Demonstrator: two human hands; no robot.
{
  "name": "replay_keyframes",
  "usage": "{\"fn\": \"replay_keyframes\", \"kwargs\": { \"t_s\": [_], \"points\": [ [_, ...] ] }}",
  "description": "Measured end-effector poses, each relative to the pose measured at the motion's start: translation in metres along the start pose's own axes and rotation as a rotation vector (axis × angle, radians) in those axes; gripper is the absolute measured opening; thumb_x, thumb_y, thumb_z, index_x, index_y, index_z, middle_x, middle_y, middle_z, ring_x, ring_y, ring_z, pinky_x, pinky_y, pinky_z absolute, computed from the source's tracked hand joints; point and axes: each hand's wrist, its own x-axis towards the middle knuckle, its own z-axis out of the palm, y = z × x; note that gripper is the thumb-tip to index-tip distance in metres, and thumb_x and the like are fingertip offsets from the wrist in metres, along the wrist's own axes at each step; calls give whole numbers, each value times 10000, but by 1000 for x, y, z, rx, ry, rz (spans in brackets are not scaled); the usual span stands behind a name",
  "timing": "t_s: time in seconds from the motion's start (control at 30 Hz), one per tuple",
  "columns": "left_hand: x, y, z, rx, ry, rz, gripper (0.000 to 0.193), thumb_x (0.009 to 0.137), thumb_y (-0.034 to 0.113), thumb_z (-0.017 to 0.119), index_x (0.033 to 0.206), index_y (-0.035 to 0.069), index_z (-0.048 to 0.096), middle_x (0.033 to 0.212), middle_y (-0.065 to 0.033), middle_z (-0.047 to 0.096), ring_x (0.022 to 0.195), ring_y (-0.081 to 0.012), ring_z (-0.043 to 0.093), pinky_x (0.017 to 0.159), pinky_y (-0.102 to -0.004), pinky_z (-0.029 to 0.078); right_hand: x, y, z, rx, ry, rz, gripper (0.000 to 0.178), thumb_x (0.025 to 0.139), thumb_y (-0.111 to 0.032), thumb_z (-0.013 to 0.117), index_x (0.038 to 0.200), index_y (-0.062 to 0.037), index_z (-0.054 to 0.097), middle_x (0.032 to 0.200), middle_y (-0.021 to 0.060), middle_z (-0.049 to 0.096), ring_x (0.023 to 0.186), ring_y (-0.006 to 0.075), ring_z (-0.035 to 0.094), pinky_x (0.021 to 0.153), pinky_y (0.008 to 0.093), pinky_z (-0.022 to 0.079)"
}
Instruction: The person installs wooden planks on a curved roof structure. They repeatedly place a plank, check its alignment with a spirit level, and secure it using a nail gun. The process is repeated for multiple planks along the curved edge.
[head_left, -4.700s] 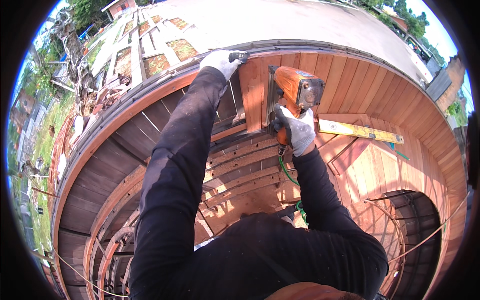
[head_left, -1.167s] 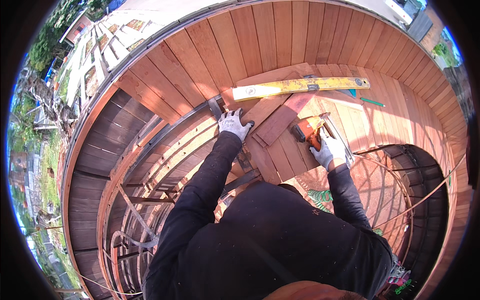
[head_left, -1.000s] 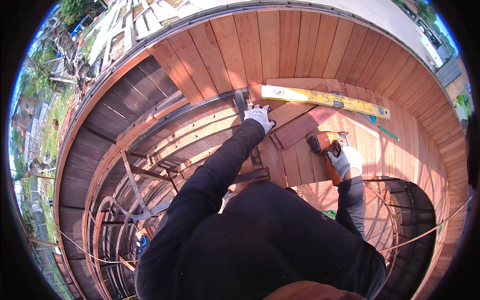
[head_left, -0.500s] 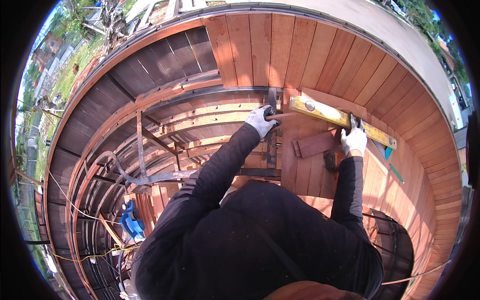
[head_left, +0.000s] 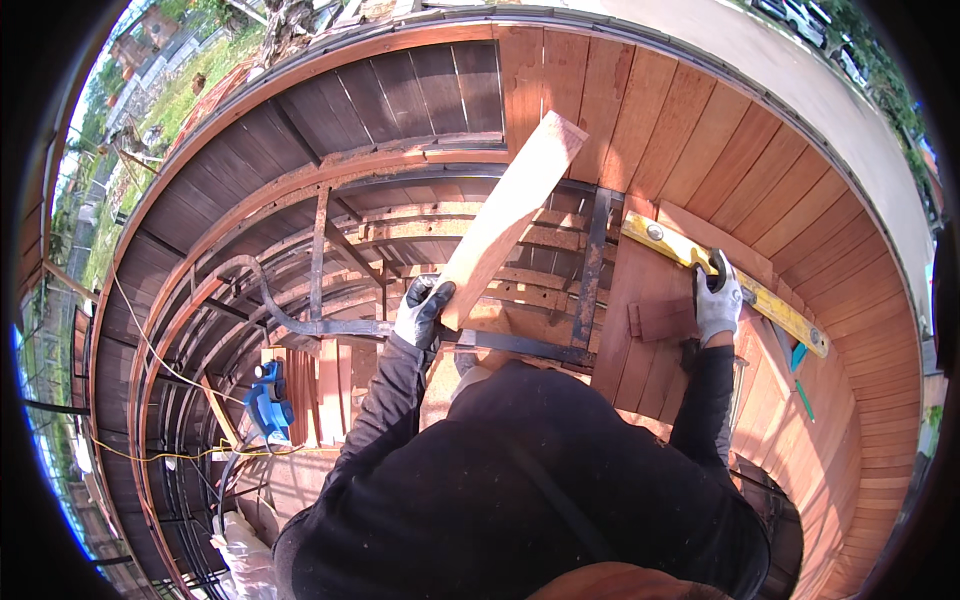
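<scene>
My left hand (head_left: 424, 310), in a white glove with dark fingertips, grips the near end of a wooden board (head_left: 515, 220). The board slants up and away to the right, over the open frame, its pale face in sunlight. On the right, my gloved right hand (head_left: 716, 297) has its fingers around a yellow spirit level (head_left: 775, 308). The level lies slanted across reddish planks. Beside that hand rests a short reddish wood block (head_left: 665, 320).
Fitted planks (head_left: 690, 110) curve along the far and right side. Black metal bars (head_left: 594, 270) and curved wooden ribs frame openings at the left. A blue power tool (head_left: 268, 402) sits by stacked boards (head_left: 300, 395), with a yellow cord (head_left: 190, 455) nearby.
My left hand has drawn back toward me and left, and the board, seen nearly edge-on before, now shows its broad face. My right hand stays at the level. The whole view has shifted slightly.
</scene>
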Motion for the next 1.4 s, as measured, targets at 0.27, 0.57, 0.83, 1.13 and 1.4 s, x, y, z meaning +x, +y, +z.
{"fn": "replay_keyframes", "kwargs": {
  "t_s": [0.27, 0.57, 0.83, 1.13, 1.4],
  "points": [
    [-19, 14, 38, -39, 31, -61, 120, 877, 81, 685, 989, 66, 645, 926, -29, 658, 825, -112, 601, 762, -267, 497, -16, -158, 79, 1317, -720, -87, 391, 928, -99, 587, 1297, 10, 515, 1123, 99, 634, 1008, 187, 629, 867, 319, 519],
    [17, 75, -17, 466, -62, 121, 264, 804, 59, 747, 1041, 0, 649, 878, -47, 661, 724, -120, 618, 616, -239, 508, 3, -184, 114, 1694, -432, 81, 520, 913, -54, 508, 1410, -129, 375, 1133, 90, 550, 1034, 240, 590, 863, 429, 539],
    [59, 125, -42, -546, -224, 128, 749, 832, 580, 644, 1322, 29, 509, 1318, -185, 539, 1209, -325, 542, 1039, -462, 441, -34, -166, 186, 1791, -340, 326, 390, 946, -25, 509, 1327, -93, 460, 1258, 105, 549, 1135, 268, 577, 907, 431, 547],
    [151, 122, 22, 27, -120, 230, 343, 852, 135, 713, 1136, -1, 578, 1070, -89, 647, 946, -157, 633, 801, -286, 527, -47, -149, 233, 1178, -529, 319, 315, 932, -40, 548, 1244, -84, 555, 1147, 98, 631, 1057, 251, 629, 876, 384, 543],
    [291, 171, 72, 355, -391, 377, 389, 796, 148, 777, 1121, 7, 617, 1018, -73, 688, 895, -157, 664, 784, -282, 533, -42, -104, 193, -471, -61, 78, 699, 814, -327, 676, 1418, -113, 398, 1410, 188, 416, 1301, 372, 380, 1077, 465, 316]
  ]
}}
